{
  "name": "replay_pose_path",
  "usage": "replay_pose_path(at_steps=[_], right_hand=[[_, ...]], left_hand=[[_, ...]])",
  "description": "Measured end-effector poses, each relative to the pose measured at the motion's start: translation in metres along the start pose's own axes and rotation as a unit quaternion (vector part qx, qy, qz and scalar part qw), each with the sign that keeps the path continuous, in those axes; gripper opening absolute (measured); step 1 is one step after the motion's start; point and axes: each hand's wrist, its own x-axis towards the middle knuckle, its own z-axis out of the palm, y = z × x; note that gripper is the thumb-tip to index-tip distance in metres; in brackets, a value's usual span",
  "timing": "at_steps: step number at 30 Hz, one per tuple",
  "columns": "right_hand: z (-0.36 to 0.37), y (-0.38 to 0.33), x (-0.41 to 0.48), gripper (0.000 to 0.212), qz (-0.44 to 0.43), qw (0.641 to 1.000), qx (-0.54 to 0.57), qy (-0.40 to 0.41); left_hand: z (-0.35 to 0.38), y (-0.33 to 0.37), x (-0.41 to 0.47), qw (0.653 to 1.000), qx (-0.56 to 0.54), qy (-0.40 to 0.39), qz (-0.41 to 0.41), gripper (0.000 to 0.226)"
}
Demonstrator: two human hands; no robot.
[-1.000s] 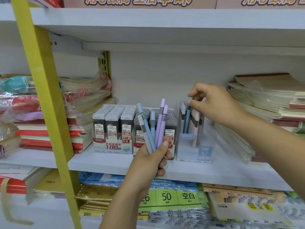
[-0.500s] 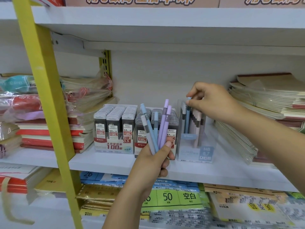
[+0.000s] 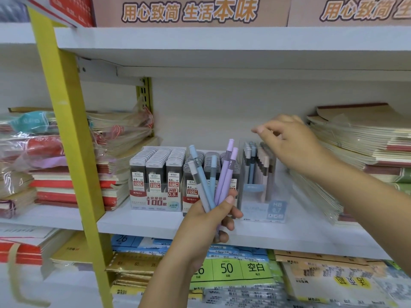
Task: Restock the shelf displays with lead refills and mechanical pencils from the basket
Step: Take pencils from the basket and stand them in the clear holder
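Note:
My left hand [image 3: 211, 221] grips a fan of several mechanical pencils [image 3: 213, 174], blue, grey and purple, in front of the middle shelf. Behind them stand two lead refill display boxes [image 3: 155, 185], packed full. To their right is a clear pencil display box [image 3: 262, 185] with upright pencils inside. My right hand [image 3: 287, 143] hovers just above that box, fingers loosely spread, holding nothing.
A white shelf board [image 3: 155, 223] carries the displays. Wrapped notebook stacks [image 3: 44, 156] lie to the left and more notebook piles [image 3: 360, 147] to the right. A yellow upright post [image 3: 66, 130] crosses the left foreground. Paper packs [image 3: 233, 270] fill the shelf below.
My right hand has let go of the blue pencil it was lowering into the clear box and has lifted a little above it. The left hand stays put with its bundle.

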Motion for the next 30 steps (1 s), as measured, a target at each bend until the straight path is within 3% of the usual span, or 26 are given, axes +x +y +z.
replay_pose_path(at_steps=[3, 5, 10, 13, 16, 18, 24, 30], right_hand=[[-0.001, -0.026, -0.034, 0.022, 0.039, 0.98, 0.187, -0.048], [0.005, -0.035, -0.047, 0.023, 0.078, 0.96, 0.257, -0.076], [0.006, -0.035, -0.051, 0.014, 0.155, 0.91, 0.382, -0.045], [-0.005, -0.025, -0.048, 0.012, 0.15, 0.891, 0.427, 0.032], [-0.024, -0.009, -0.045, 0.016, 0.089, 0.903, 0.401, 0.127], [-0.034, 0.002, -0.044, 0.018, 0.054, 0.925, 0.347, 0.148], [-0.023, 0.022, -0.047, 0.019, 0.038, 0.977, 0.191, 0.09], [-0.006, 0.032, -0.053, 0.013, 0.048, 0.984, 0.158, 0.061]], left_hand=[[0.003, 0.001, -0.002, 1.0, 0.004, -0.008, 0.006, 0.016], [0.007, 0.002, -0.004, 1.0, 0.013, -0.015, 0.009, 0.015], [0.014, 0.004, -0.007, 1.0, 0.018, -0.02, 0.008, 0.024], [0.014, 0.004, -0.008, 1.0, 0.017, -0.013, 0.004, 0.024], [0.012, 0.002, -0.007, 1.0, -0.001, 0.007, -0.004, 0.023], [0.011, 0.001, -0.005, 1.0, -0.01, 0.025, -0.008, 0.024], [0.012, -0.001, -0.002, 0.999, 0.0, 0.034, -0.007, 0.025], [0.013, -0.003, -0.001, 1.0, 0.007, 0.026, -0.005, 0.023]])
